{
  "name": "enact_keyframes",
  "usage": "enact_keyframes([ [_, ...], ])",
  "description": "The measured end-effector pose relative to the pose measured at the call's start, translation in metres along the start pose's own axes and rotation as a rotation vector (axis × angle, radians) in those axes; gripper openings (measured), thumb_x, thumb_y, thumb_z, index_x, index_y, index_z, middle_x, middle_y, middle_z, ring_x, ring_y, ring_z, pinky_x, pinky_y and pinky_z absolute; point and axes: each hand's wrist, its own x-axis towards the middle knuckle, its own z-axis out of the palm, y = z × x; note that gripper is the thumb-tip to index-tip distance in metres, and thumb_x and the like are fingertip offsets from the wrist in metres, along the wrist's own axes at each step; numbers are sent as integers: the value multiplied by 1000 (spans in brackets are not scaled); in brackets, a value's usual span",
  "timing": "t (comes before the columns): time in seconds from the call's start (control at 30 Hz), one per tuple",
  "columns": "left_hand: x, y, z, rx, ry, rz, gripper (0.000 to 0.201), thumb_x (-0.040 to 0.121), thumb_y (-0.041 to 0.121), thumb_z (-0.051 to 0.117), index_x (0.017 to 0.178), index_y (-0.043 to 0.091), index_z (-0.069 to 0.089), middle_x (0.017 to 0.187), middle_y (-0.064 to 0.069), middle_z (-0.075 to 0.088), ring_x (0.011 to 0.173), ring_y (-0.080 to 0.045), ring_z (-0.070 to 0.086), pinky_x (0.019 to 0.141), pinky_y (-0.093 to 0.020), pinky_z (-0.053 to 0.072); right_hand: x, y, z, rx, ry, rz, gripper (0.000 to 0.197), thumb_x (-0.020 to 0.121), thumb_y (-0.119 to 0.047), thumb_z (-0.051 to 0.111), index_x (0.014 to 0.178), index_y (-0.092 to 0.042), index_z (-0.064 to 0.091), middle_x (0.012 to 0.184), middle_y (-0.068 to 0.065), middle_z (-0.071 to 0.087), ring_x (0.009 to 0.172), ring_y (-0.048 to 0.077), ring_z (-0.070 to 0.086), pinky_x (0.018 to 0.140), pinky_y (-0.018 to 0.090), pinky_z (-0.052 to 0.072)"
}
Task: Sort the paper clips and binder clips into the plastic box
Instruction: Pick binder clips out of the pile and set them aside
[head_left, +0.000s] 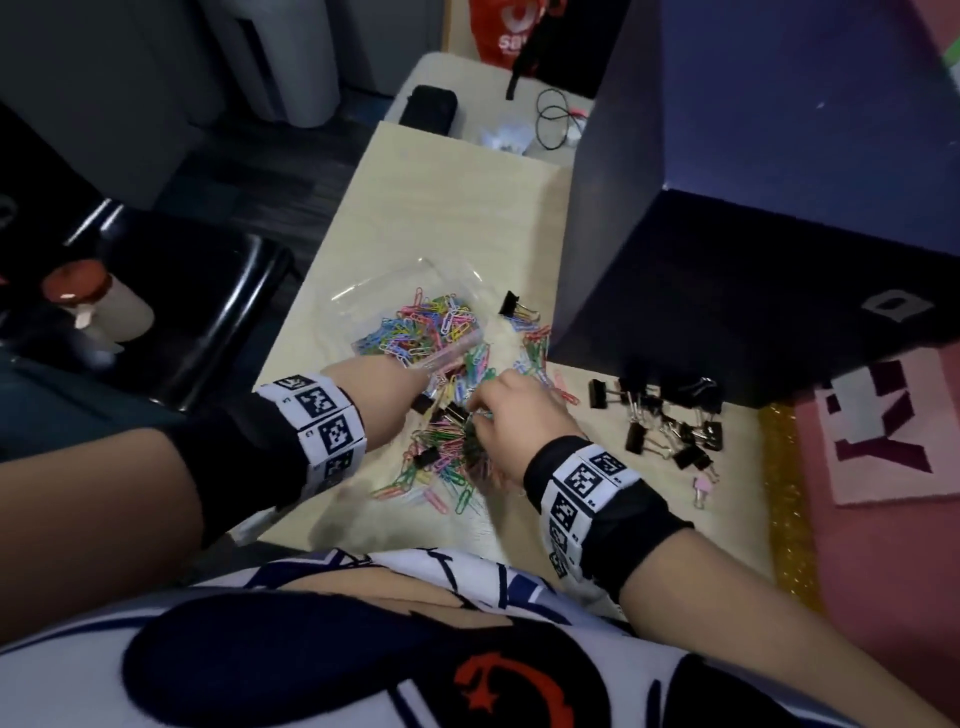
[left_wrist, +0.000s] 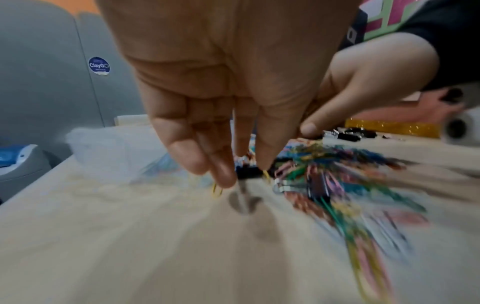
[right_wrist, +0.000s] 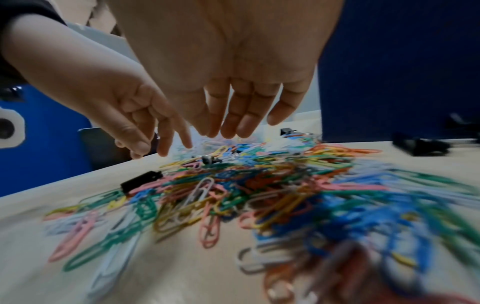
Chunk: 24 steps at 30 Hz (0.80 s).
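A pile of coloured paper clips (head_left: 452, 452) lies on the pale table (head_left: 457, 208), with a few black binder clips mixed in. Behind it stands the clear plastic box (head_left: 374, 291), which holds many paper clips. My left hand (head_left: 418, 400) points its fingers down at the pile's left edge and pinches a small black binder clip (left_wrist: 249, 172); a yellow paper clip (left_wrist: 217, 191) dangles by its fingertips (left_wrist: 223, 176). My right hand (head_left: 480, 415) hovers over the pile's middle, and its fingers (right_wrist: 233, 123) hang loosely with nothing in them. The wrist views are blurred.
Several black binder clips (head_left: 670, 421) lie grouped right of the pile, one more (head_left: 514, 304) sits behind it, and a pink one (head_left: 701, 486) lies nearer. A dark blue box (head_left: 727, 208) stands at the right. A black case (head_left: 431, 109) and cables (head_left: 558, 117) lie far back.
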Motion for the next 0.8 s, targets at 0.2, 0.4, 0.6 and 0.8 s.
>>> enact_keyframes([
  [0.2,-9,3,20,-32,35,4,43,91,12,47,132,23,38,110,-7,51,96,-30,60,64,-35,42,18,-15,9,-180,-131,-94,41,91,-16,49,131,-27,47,120,7,49,115,30,47,95,40,38],
  [0.4,2,3,28,-30,19,-29,42,78,7,64,113,17,41,86,-2,37,84,-30,62,56,-36,45,19,-12,10,-133,-145,-18,29,89,-5,49,115,-17,49,114,10,48,104,32,52,77,35,40],
  [0.6,5,11,25,49,44,14,27,87,8,53,112,12,47,103,-10,49,87,-32,63,60,-38,44,10,-6,3,25,-101,84,15,87,-11,48,99,-20,48,104,6,50,93,29,54,73,34,44],
  [0.8,4,25,11,51,51,55,33,85,15,59,116,10,48,110,-10,51,94,-28,61,70,-38,51,-7,10,-5,163,51,176,12,88,-17,51,99,-21,52,104,0,53,90,22,53,86,33,45],
])
